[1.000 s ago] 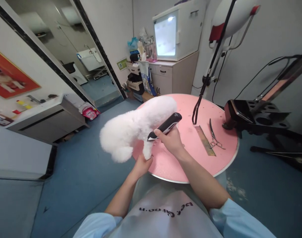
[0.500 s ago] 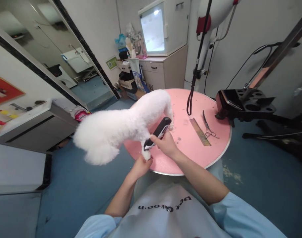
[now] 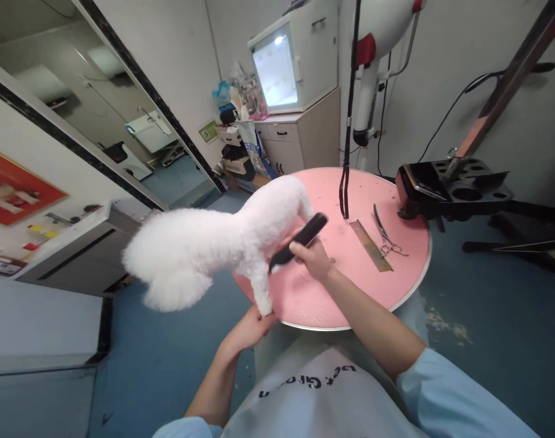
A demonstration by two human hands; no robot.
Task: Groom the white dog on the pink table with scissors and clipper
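Observation:
A fluffy white dog (image 3: 222,234) stands on the round pink table (image 3: 304,304), its head out past the left edge. My left hand (image 3: 251,328) is closed around the paw of its front leg, low at the table's rim. In my right hand (image 3: 314,258) is a black hair clipper (image 3: 299,241), gripped around its body. The clipper's head is close beside the upper part of that leg; whether it touches the fur I cannot tell.
A metal comb (image 3: 371,245) and curved scissors (image 3: 385,234) lie on the table's right side. A black loop (image 3: 345,188) hangs over the table. A black tool holder (image 3: 464,182) stands at the right, a cabinet (image 3: 286,140) behind.
The clipper has moved up and away from the lower leg, tilting flatter. My left hand has shifted slightly down and left with the paw, and the leg now shows more fully.

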